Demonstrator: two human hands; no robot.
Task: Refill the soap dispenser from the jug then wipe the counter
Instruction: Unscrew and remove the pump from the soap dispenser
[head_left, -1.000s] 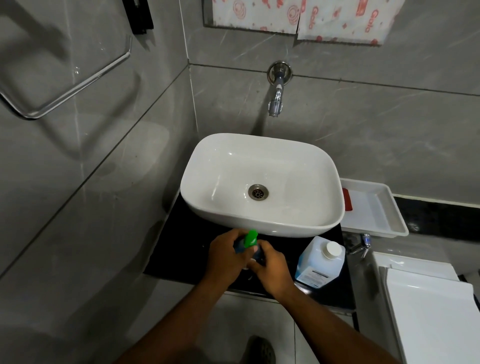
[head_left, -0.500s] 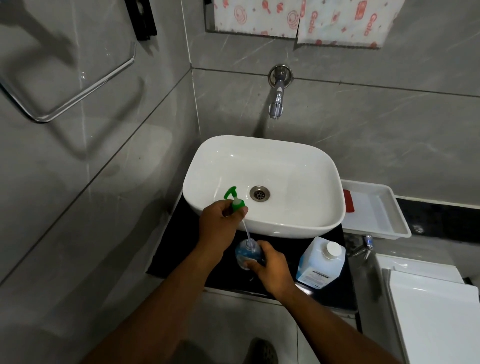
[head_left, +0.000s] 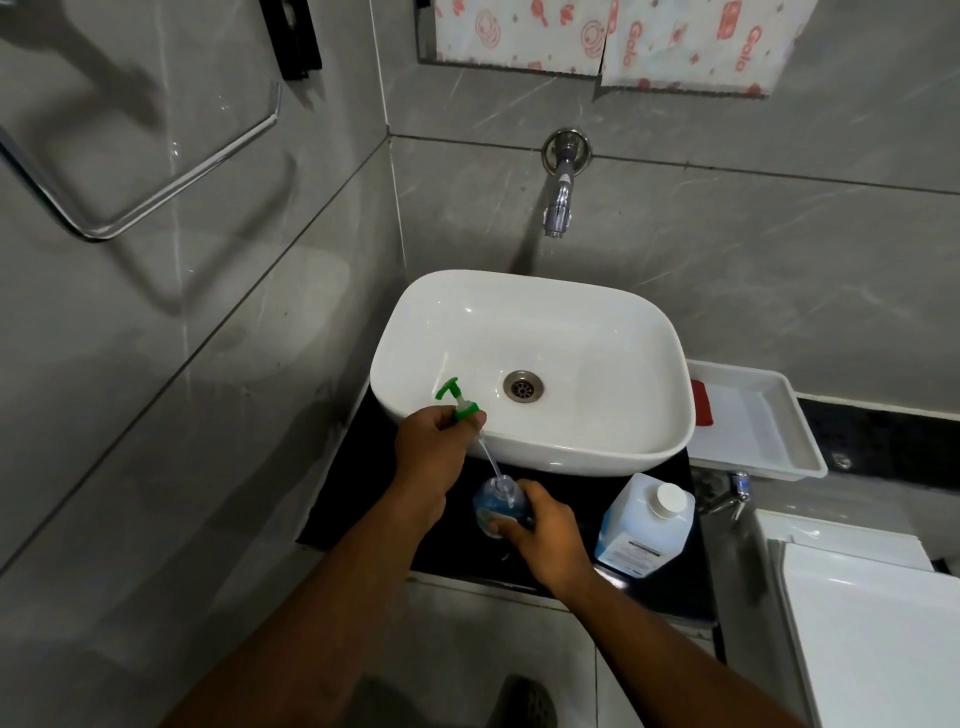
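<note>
A small clear soap dispenser bottle (head_left: 496, 506) with blue liquid stands on the black counter (head_left: 670, 592) in front of the basin. My right hand (head_left: 545, 535) grips it from the right. My left hand (head_left: 431, 452) holds the green pump head (head_left: 460, 402) lifted over the basin's front rim. The pump's thin tube (head_left: 491, 460) slants down, its lower end still at the bottle's mouth. A white-capped jug (head_left: 647, 525) of pale blue soap stands shut on the counter to the right.
The white basin (head_left: 597, 457) fills the back of the counter under a wall tap (head_left: 560, 202). A white tray (head_left: 779, 447) holding a red item (head_left: 702, 402) sits right of it. A white toilet cistern (head_left: 872, 623) is at lower right.
My left hand unscrewed the green pump and lifted it up and left out of the bottle, drawing the tube out. My right hand stayed on the bottle.
</note>
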